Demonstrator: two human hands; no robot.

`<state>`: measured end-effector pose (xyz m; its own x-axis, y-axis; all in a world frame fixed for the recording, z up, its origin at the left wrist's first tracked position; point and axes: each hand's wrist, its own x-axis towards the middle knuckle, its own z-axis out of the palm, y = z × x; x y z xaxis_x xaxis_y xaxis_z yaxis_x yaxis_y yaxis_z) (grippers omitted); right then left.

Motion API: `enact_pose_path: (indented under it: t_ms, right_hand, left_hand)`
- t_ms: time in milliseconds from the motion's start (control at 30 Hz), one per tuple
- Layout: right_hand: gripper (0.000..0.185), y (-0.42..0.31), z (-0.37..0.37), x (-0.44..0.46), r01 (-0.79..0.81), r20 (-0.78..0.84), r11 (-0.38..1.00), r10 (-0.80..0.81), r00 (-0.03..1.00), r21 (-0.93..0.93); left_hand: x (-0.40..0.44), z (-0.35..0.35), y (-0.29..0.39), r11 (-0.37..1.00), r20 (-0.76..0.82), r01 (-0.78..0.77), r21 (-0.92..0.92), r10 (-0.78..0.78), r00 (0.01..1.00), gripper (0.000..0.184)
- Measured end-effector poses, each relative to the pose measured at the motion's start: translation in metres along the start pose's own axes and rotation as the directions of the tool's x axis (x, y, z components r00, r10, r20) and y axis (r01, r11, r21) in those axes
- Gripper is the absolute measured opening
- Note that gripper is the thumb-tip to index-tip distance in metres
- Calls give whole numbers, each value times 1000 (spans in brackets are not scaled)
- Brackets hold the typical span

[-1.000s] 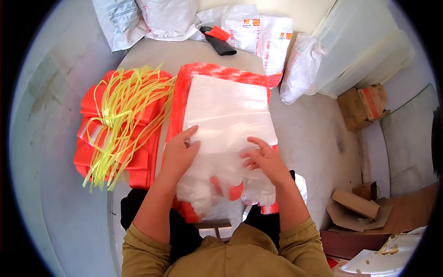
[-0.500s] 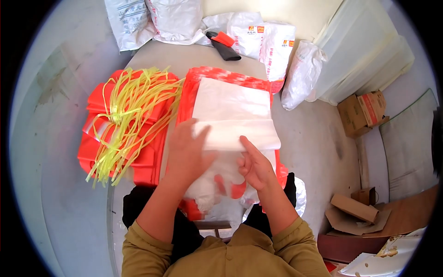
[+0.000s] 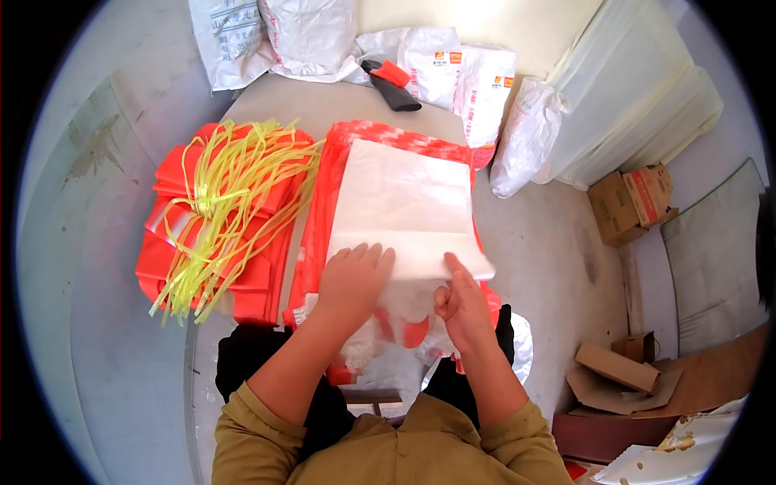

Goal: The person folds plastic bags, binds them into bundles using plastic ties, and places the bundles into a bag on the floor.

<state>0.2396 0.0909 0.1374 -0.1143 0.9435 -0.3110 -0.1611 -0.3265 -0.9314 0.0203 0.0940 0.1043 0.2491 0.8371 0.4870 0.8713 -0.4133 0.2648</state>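
"Being supported by what, the white sheet?"

"By the red stack; its lower edge is being covered by the left hand, flat, and touched by the right hand, loosely unclenched, index extended."

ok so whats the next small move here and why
I'd probably run the right hand along the near edge of the white sheet to smooth it, while the left hand steadies it. The left hand lies over the sheet's near left part, the right index finger is at the near right edge, and a crease-like line crosses just above.
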Motion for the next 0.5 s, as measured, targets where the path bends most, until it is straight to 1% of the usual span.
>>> enact_pose_path:
  t_ms: [33,67,100,133,167,200,233,267,300,333,367,400,433,467,500]
  right_hand:
    - [60,2,-5,-1,116,40,993,-115,993,-18]
    - [69,-11,-1,-7,252,122,963,-240,963,-96]
    - [69,-24,7,-12,400,189,904,-371,909,-147]
    - [71,-38,18,-16,541,265,820,-488,832,-187]
    - [75,-41,16,-10,675,362,700,-582,728,-232]
    - [81,-45,13,-4,793,448,557,-659,604,-247]
    - [80,-40,10,5,834,411,426,-730,546,-352]
    - [79,-35,8,13,845,387,288,-790,476,-451]
    - [79,-31,8,20,826,372,149,-840,396,-543]
    - [77,-23,11,23,754,250,339,-799,546,-563]
    - [75,-16,17,28,683,150,607,-693,705,-406]
    - [75,-9,24,35,540,85,815,-534,841,-211]
    - [75,-4,27,40,342,61,940,-341,938,6]
    - [78,-2,24,43,104,91,994,-107,990,41]
    - [78,4,24,46,64,87,997,-60,994,-39]
  left_hand:
    - [1,0,0,999,-42,5,-45,-7,999,33]
    - [3,0,1,996,-80,4,-92,-12,997,32]
    - [4,-5,3,963,-35,105,-247,-117,992,32]
    - [5,-16,6,897,25,208,-390,-215,976,32]
    - [7,-24,8,799,98,309,-516,-303,948,31]
    - [8,-28,7,567,226,453,-688,-426,876,32]
    - [9,-32,4,275,375,554,-786,-501,780,32]
    - [10,-34,1,-47,531,598,-800,-518,670,33]
    - [8,-29,-3,-190,547,528,-828,-480,685,35]
    - [5,-17,-8,-331,557,449,-830,-442,704,37]
    - [2,-9,-12,-466,559,364,-806,-402,725,39]
    - [0,-4,-16,-509,613,405,-759,-350,708,48]
    - [-1,1,-18,-476,620,440,-762,-337,709,51]
    - [-3,5,-20,-441,627,474,-762,-320,710,55]
    - [-3,10,-21,-404,633,505,-763,-305,712,58]
